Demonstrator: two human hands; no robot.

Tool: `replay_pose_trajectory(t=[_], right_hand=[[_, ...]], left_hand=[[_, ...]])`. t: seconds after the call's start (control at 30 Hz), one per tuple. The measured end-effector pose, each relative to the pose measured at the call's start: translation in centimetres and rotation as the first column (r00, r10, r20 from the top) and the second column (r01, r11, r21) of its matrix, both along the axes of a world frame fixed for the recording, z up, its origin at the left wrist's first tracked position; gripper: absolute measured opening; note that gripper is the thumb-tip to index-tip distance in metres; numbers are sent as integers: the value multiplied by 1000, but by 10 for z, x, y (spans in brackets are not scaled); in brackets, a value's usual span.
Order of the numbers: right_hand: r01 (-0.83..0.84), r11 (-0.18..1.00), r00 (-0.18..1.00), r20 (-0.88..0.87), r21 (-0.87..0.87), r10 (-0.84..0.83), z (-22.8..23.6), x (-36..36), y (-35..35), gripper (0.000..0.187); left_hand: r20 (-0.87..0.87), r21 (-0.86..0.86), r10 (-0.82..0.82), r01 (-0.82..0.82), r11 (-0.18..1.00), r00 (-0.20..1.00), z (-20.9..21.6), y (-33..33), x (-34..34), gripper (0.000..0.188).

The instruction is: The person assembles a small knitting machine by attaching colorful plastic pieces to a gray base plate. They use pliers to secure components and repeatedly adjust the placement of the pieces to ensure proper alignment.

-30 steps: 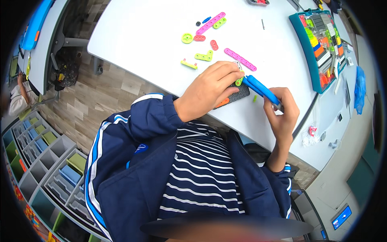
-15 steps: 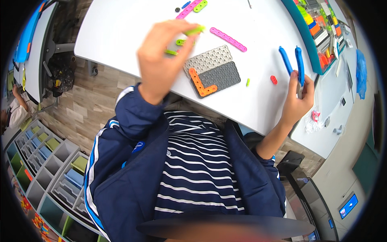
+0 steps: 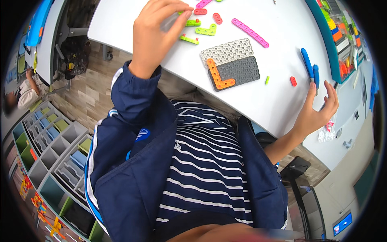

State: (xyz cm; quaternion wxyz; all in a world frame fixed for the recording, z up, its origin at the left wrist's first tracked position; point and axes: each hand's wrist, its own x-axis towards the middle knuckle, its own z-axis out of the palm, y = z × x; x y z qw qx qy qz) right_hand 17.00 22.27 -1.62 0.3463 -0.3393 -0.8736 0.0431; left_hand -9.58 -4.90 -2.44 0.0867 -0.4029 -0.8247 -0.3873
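Note:
My left hand (image 3: 155,34) is over the far left of the table, thumb and forefinger pinched together. A bit of a green building piece (image 3: 180,13) shows between them, mostly hidden. Close by lie a green angled piece (image 3: 206,30), a green beam with red pegs (image 3: 189,39), and two small red connectors, one of them upright (image 3: 217,18). At the right, my right hand (image 3: 320,111) has its fingers spread, the tips beside the lower end of blue-handled pliers (image 3: 310,66) on the table. An orange L-shaped beam (image 3: 215,76) sits on a dark grey plate (image 3: 246,69).
A light grey perforated plate (image 3: 229,50) adjoins the dark one. Farther back lies a pink beam (image 3: 250,33). A small green pin (image 3: 267,80) and a red connector (image 3: 293,81) lie near the pliers. A teal-edged parts bin (image 3: 328,40) stands at the right edge.
My right hand has let go of the pliers, and their handles are closer together. My left hand has moved away from me, uncovering green and red pieces. The whole view has shifted.

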Motion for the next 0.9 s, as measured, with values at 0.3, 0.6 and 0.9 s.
replay_pose_trajectory(t=[0.3, 0.6, 0.9], right_hand=[[-102, 989, 995, 10, -108, 104, -14, 5, -15, 12], [-233, 917, 968, 13, -324, 250, -14, -1, -34, 19], [-241, 902, 970, -72, -359, 230, -21, -3, -27, 21]], left_hand=[[10, -156, -33, 34, 987, 999, 12, 29, -4, 12], [14, 51, -161, 161, 986, 987, 15, 21, -4, 20], [129, 68, -566, 562, 824, 814, 11, 33, 31, 26]])
